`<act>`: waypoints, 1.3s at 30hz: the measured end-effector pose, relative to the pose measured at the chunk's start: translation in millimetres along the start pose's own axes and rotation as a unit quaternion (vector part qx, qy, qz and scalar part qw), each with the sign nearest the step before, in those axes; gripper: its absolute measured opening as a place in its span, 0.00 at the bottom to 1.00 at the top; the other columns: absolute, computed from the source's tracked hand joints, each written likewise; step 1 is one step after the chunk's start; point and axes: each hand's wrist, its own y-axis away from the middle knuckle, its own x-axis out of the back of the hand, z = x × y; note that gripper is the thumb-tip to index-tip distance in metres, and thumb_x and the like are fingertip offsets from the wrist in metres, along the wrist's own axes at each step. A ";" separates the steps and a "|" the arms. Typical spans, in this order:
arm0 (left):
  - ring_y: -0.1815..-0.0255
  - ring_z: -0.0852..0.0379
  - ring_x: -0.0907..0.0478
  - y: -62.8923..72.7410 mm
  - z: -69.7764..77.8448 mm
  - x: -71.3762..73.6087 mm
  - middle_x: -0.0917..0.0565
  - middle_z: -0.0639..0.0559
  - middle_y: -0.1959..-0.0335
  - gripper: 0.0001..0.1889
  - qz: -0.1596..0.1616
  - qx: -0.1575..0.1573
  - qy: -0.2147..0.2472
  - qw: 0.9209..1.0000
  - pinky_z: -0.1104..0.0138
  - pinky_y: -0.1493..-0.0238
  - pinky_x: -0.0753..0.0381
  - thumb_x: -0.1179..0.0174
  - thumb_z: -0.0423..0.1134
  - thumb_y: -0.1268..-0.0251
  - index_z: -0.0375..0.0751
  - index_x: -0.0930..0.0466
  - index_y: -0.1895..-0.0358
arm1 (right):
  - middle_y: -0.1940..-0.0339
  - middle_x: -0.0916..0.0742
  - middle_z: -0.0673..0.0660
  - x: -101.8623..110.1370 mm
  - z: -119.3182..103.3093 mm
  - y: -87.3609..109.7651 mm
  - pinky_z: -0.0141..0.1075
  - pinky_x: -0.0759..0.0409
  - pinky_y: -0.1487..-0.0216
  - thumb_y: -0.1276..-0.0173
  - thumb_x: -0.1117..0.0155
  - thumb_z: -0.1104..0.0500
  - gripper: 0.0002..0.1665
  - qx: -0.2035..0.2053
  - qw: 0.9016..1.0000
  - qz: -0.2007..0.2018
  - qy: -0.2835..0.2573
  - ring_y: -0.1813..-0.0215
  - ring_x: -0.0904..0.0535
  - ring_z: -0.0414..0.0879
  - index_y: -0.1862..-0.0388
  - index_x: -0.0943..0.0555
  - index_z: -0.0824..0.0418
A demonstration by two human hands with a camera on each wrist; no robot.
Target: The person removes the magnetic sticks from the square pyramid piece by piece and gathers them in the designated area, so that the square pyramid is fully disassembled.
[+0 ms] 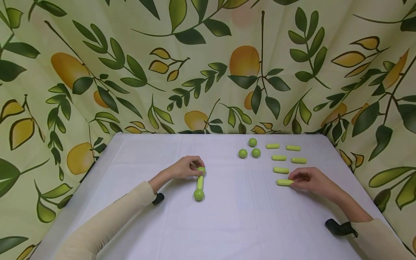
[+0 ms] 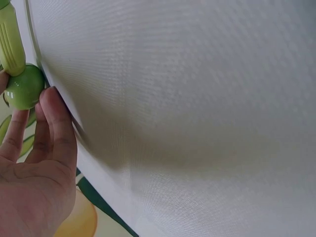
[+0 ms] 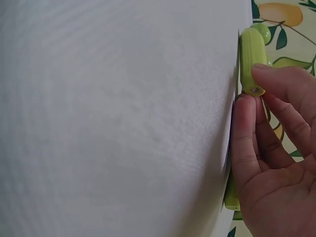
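Left of the table's middle, two green balls joined by a light-green rod point(image 1: 200, 182) form a dumbbell shape, its near ball point(image 1: 199, 195) resting on the cloth. At its far end my left hand point(image 1: 183, 168) holds the other green ball point(image 2: 25, 88) between thumb and fingers. On the right side, my right hand point(image 1: 312, 179) pinches the end of a ridged light-green rod point(image 1: 284, 182), the nearest of the loose ones. A small hole shows in that rod's end face in the right wrist view.
Beyond the right hand lie several more loose rods point(image 1: 278, 157) in two rough columns. Three loose green balls point(image 1: 256, 152) cluster to their left, near the back edge. A white cloth covers the table point(image 1: 227, 224); a leaf-patterned curtain point(image 1: 208, 72) hangs behind it.
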 end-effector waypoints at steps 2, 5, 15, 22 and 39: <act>0.56 0.54 0.19 0.2 -0.2 -0.1 0.17 0.50 0.55 0.11 0.000 -0.001 0.001 1.000 0.65 0.51 0.19 0.31 0.36 0.33 0.38 0.19 0.52 | 0.61 0.14 0.57 0.2 0.2 -0.4 0.29 0.19 0.63 0.38 0.26 0.71 0.11 0.002 1.000 -0.004 -0.003 0.63 0.18 0.41 0.57 0.15 0.67; 0.56 0.53 0.19 0.4 0.4 0.1 0.17 0.49 0.55 0.11 0.001 -0.002 0.001 1.000 0.64 0.51 0.19 0.31 0.35 0.33 0.38 0.19 0.52 | 0.60 0.14 0.58 0.9 -2.5 -0.7 0.29 0.19 0.62 0.38 0.26 0.71 0.12 -0.002 1.000 -0.010 -0.008 0.62 0.18 0.41 0.56 0.15 0.68; 0.57 0.54 0.19 1.7 6.4 1.5 0.17 0.49 0.55 0.11 0.004 0.004 -0.010 1.000 0.64 0.53 0.19 0.31 0.35 0.33 0.38 0.19 0.52 | 0.56 0.13 0.62 10.8 -8.7 -2.9 0.31 0.18 0.59 0.35 0.27 0.68 0.15 0.005 1.000 -0.004 -0.010 0.59 0.16 0.43 0.51 0.17 0.70; 0.58 0.54 0.20 2.6 9.8 -0.6 0.18 0.49 0.57 0.11 0.012 0.019 -0.022 1.000 0.63 0.54 0.19 0.30 0.37 0.34 0.41 0.18 0.52 | 0.55 0.13 0.66 9.6 -20.0 -16.4 0.30 0.18 0.56 0.33 0.28 0.68 0.16 0.032 0.999 0.000 -0.032 0.56 0.15 0.47 0.49 0.18 0.71; 0.55 0.53 0.18 -1.4 17.6 -9.9 0.17 0.49 0.55 0.13 0.018 0.000 0.009 1.000 0.66 0.51 0.19 0.29 0.35 0.35 0.36 0.17 0.51 | 0.53 0.14 0.68 -29.6 -48.5 -78.2 0.32 0.19 0.50 0.33 0.28 0.69 0.16 0.054 0.993 -0.076 -0.073 0.52 0.17 0.51 0.48 0.19 0.73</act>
